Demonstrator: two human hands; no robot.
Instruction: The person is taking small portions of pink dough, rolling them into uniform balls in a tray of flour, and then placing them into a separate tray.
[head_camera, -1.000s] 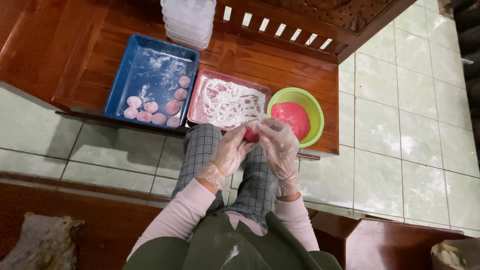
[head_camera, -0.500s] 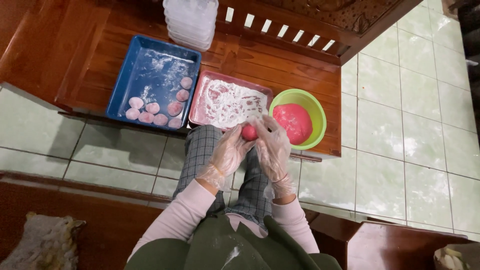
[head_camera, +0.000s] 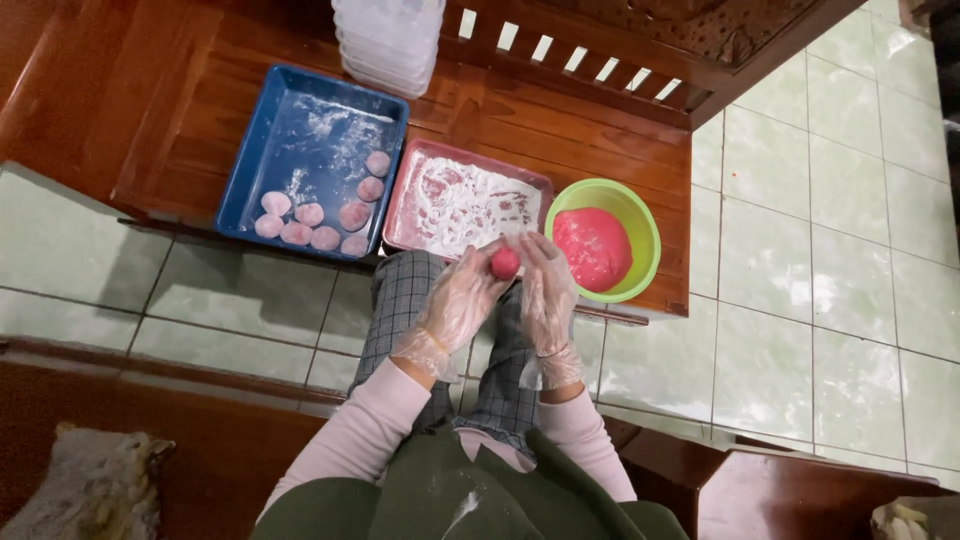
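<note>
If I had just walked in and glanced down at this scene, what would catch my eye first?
Most likely the small red ball of dough pinched between the left hand and the right hand, both in clear plastic gloves, just above the knees. Right of it, a bright green bowl holds a big lump of the same red dough. On the left, a blue tray dusted with flour holds a cluster of pale pink rounds.

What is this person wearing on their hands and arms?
Both hands, left and right, wear loose, clear, crinkly plastic gloves that flare open at the wrists. Long pale pink sleeves cover both arms down to the glove cuffs.
</note>
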